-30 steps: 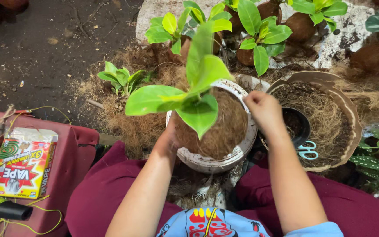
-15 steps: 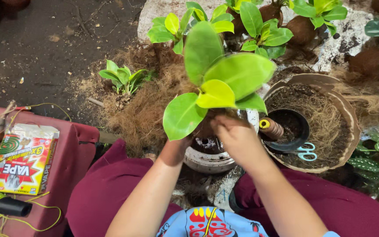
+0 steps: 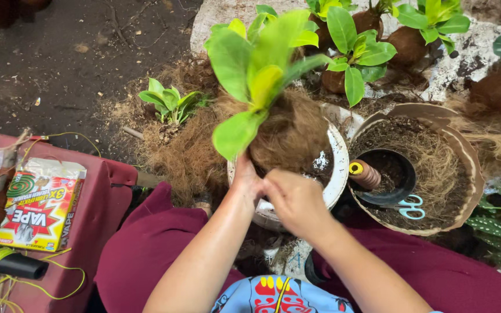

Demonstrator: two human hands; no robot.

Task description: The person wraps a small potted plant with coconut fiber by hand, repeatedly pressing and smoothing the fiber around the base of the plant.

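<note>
- Two hands entered, both mine, both occupied.
- Left hand (image 3: 244, 177): closed on the underside of the coir-wrapped root ball (image 3: 288, 136), bearing it from below.
- Right hand (image 3: 297, 200): fingers curled against the near face of the same ball; I cannot tell how tightly.
- Root ball: raised above the white bowl (image 3: 337, 174) just beyond my hands, its green and yellow leaves (image 3: 256, 69) topmost.
- Handling, my judgement: light, soft, fibrous, prone to shedding; leaves fragile. Grip the ball low, never the stem.
- Right of my right hand: black pot (image 3: 387, 177), thread spool (image 3: 365, 173), scissors (image 3: 411, 207).
</note>
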